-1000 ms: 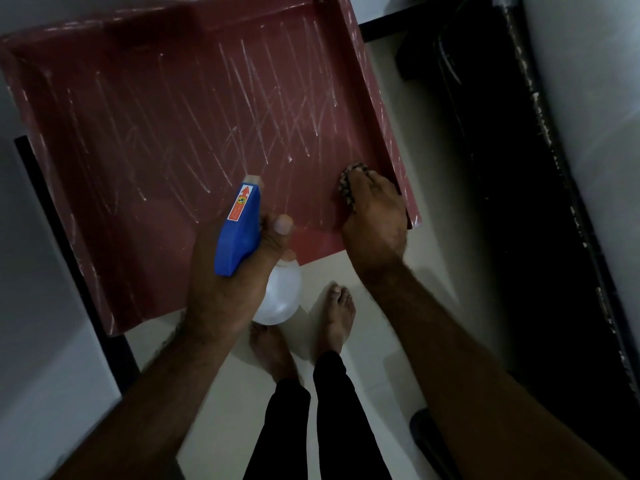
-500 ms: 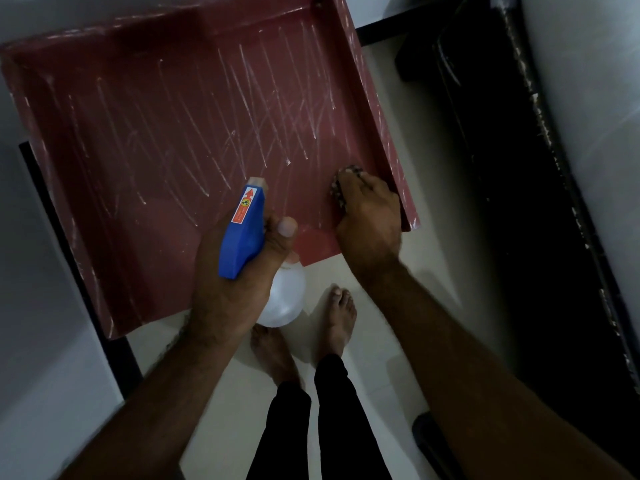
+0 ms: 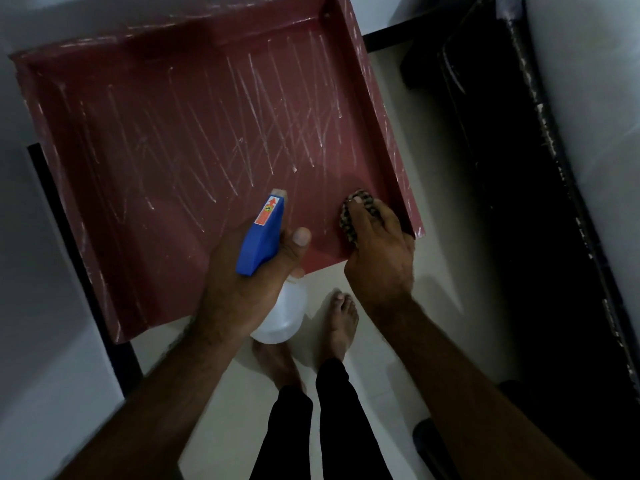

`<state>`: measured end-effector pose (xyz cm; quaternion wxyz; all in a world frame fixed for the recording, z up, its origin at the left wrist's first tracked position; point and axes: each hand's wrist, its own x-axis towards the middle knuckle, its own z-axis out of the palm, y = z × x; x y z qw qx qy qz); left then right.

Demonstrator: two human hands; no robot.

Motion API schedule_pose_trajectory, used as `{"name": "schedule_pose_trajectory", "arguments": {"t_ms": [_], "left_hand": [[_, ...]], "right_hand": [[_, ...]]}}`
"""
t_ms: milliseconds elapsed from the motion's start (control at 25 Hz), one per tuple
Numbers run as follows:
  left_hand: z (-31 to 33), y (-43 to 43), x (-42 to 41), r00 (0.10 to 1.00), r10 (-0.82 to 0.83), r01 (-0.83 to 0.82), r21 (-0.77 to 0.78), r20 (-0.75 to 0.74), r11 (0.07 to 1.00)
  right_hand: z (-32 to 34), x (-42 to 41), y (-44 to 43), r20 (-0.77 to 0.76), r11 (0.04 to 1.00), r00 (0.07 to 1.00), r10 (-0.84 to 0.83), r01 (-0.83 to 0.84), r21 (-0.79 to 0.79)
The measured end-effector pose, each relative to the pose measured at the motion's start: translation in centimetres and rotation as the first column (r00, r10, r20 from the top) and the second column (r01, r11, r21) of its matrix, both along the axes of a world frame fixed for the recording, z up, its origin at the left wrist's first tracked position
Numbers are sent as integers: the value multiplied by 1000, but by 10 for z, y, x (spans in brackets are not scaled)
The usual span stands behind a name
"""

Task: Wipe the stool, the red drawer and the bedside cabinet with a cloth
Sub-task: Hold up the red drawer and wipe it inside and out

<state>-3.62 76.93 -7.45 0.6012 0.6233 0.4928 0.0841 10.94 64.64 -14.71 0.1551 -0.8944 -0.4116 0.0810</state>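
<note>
Dim room, pale tiled floor: red drawer juts above bare feet. Right hand presses patterned cloth into drawer's near right corner, fingers curled over it. Left hand grips spray bottle at drawer's front edge. Risks: hard press on the corner tipping drawer; drips slicking floor.

Sprayer label: arrow, apparently; unreadable.

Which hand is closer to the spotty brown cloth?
Right. The right hand holds the spotty brown cloth in the red drawer; the left hand grips a blue-topped spray bottle beside it, apart.
</note>
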Motion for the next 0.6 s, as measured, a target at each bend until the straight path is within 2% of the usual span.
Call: {"name": "schedule_pose_trajectory", "arguments": {"t_ms": [80,280,600], "left_hand": [[7,-1,6,996,-85,85,-20,-12,996],[10,1,13,991,-102,93,-111,-81,989],[12,10,18,995,-97,97,-30,-11,995]], "right_hand": [[-2,-3,-1,-30,998,998,-58,58,-16],[-6,-2,-2,-34,998,998,-59,59,-6],[-6,-3,-1,-29,998,997,-65,65,-2]]}}
